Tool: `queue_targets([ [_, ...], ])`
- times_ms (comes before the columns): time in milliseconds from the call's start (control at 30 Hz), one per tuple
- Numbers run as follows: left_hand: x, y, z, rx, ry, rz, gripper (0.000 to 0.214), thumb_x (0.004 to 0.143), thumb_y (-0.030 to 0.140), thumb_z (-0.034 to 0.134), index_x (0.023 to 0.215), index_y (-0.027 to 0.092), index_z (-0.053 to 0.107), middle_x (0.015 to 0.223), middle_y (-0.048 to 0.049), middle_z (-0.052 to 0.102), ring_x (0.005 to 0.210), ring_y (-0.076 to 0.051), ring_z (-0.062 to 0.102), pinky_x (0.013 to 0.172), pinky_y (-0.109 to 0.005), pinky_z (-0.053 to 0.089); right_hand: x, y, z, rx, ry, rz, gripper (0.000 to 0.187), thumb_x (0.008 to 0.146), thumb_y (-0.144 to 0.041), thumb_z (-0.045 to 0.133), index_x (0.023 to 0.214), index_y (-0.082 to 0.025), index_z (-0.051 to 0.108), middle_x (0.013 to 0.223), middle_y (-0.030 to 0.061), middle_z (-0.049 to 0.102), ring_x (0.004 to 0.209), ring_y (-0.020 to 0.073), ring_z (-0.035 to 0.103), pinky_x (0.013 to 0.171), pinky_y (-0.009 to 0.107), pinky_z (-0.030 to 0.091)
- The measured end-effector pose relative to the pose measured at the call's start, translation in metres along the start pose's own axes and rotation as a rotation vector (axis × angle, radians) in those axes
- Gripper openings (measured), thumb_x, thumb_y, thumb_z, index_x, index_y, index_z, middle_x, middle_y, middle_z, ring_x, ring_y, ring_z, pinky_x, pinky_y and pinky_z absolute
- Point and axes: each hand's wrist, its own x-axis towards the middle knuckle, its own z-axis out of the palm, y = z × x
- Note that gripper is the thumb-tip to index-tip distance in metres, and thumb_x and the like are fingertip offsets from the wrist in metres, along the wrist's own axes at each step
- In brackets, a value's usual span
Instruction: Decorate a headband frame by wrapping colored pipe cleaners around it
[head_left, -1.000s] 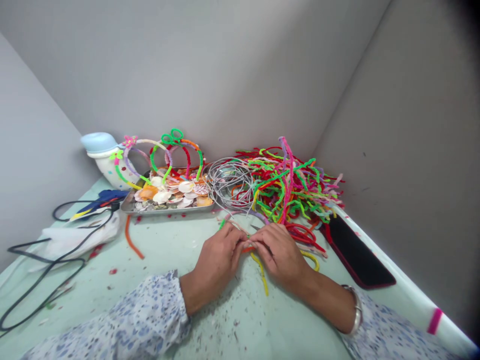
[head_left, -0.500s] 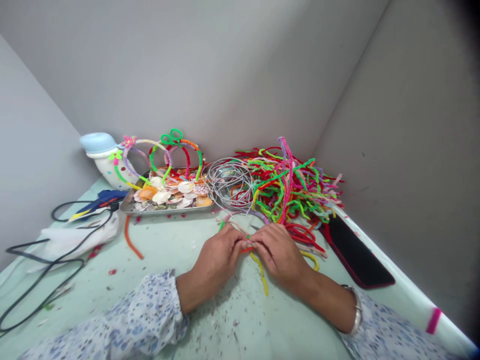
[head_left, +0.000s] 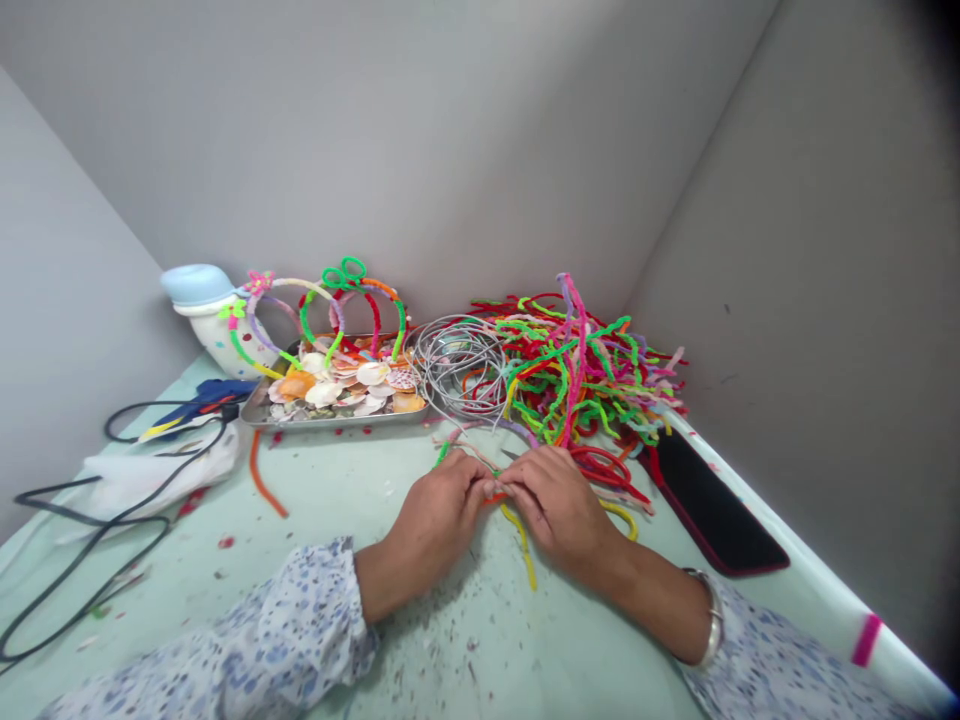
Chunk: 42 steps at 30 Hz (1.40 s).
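Note:
My left hand (head_left: 439, 515) and my right hand (head_left: 566, 510) meet at the middle of the table, fingertips pinched together. Between them is a fuzzy pipe cleaner piece, with a bit of orange (head_left: 493, 498) showing at the fingertips. A yellow pipe cleaner (head_left: 523, 550) hangs down toward me from the same spot. Just beyond my fingers curves a band with a lilac stretch (head_left: 516, 431) and a green end (head_left: 442, 454). Whether the band joins the pinched piece is hidden by my hands. A pointed grey metal tip (head_left: 510, 455) shows beside my right fingers.
Behind lie a metal tray (head_left: 337, 424) of seashells, finished pipe cleaner headbands (head_left: 337, 320), coiled wire (head_left: 457, 365) and a heap of pipe cleaners (head_left: 577, 370). A black pad (head_left: 724, 510) lies right. A black cable (head_left: 120, 520), plastic bag (head_left: 161, 465) and blue-lidded container (head_left: 199, 290) are left.
Both hands hold nearly the same pinch in the same place. Only a very slight shift of the fingers shows.

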Motion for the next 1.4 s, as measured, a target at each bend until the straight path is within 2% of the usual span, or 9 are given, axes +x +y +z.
queue_targets([
  [100, -0.001, 0.002, -0.001, 0.001, -0.003, 0.014, 0.020, 0.093, 0.021, 0.043, 0.085, 0.018, 0.061, 0.087, -0.0033, 0.060, 0.081, -0.018, 0.055, 0.075, -0.030, 0.044, 0.000, 0.001, 0.000, 0.003, -0.006, 0.009, 0.013, 0.092, -0.017, 0.047, 0.093, -0.019, 0.060, 0.084, 0.0054, 0.061, 0.084, 0.0216, 0.052, 0.081, 0.039, 0.039],
  [400, 0.000, 0.001, -0.001, -0.012, -0.004, -0.050, 0.024, 0.091, 0.021, 0.043, 0.071, 0.018, 0.055, 0.074, -0.0012, 0.056, 0.070, -0.017, 0.052, 0.065, -0.030, 0.042, 0.001, -0.001, 0.000, -0.014, 0.001, -0.014, 0.014, 0.093, -0.019, 0.046, 0.092, -0.019, 0.060, 0.082, 0.0059, 0.061, 0.082, 0.0216, 0.052, 0.077, 0.038, 0.039],
  [633, 0.003, -0.001, 0.001, -0.053, -0.009, -0.035, 0.025, 0.091, 0.022, 0.043, 0.068, 0.018, 0.054, 0.070, -0.0002, 0.055, 0.069, -0.016, 0.052, 0.064, -0.029, 0.041, 0.001, -0.001, -0.001, -0.019, -0.004, -0.012, 0.015, 0.093, -0.019, 0.046, 0.091, -0.019, 0.060, 0.081, 0.0054, 0.061, 0.082, 0.0215, 0.053, 0.078, 0.038, 0.039],
  [800, 0.002, -0.003, -0.002, -0.158, -0.022, 0.035, 0.020, 0.090, 0.017, 0.041, 0.077, 0.018, 0.057, 0.078, -0.0006, 0.057, 0.077, -0.016, 0.053, 0.071, -0.029, 0.043, 0.001, -0.001, -0.001, 0.011, 0.016, 0.009, 0.014, 0.091, -0.016, 0.046, 0.091, -0.020, 0.059, 0.083, 0.0050, 0.062, 0.083, 0.0210, 0.053, 0.080, 0.037, 0.039],
  [967, 0.000, -0.005, -0.001, -0.123, -0.022, 0.106, 0.019, 0.081, 0.004, 0.047, 0.087, 0.018, 0.059, 0.088, -0.0024, 0.057, 0.082, -0.017, 0.052, 0.074, -0.029, 0.043, 0.001, -0.002, -0.002, 0.022, 0.012, 0.038, 0.013, 0.092, -0.017, 0.046, 0.090, -0.020, 0.059, 0.082, 0.0050, 0.061, 0.082, 0.0214, 0.053, 0.078, 0.037, 0.039],
  [1133, 0.001, -0.009, 0.003, -0.091, 0.028, 0.136, 0.015, 0.085, 0.008, 0.049, 0.086, 0.018, 0.060, 0.088, -0.0035, 0.057, 0.083, -0.017, 0.053, 0.074, -0.030, 0.043, 0.001, -0.001, -0.002, 0.017, 0.019, 0.031, 0.013, 0.091, -0.016, 0.046, 0.090, -0.020, 0.058, 0.082, 0.0044, 0.061, 0.081, 0.0208, 0.054, 0.077, 0.036, 0.039],
  [1400, 0.002, -0.013, 0.006, -0.087, 0.043, 0.124, 0.011, 0.087, 0.012, 0.053, 0.088, 0.019, 0.062, 0.088, -0.0022, 0.058, 0.083, -0.016, 0.054, 0.074, -0.028, 0.043, 0.002, -0.001, -0.002, 0.034, 0.023, 0.037, 0.012, 0.092, -0.015, 0.045, 0.090, -0.020, 0.056, 0.082, 0.0046, 0.060, 0.080, 0.0209, 0.052, 0.076, 0.037, 0.038],
])
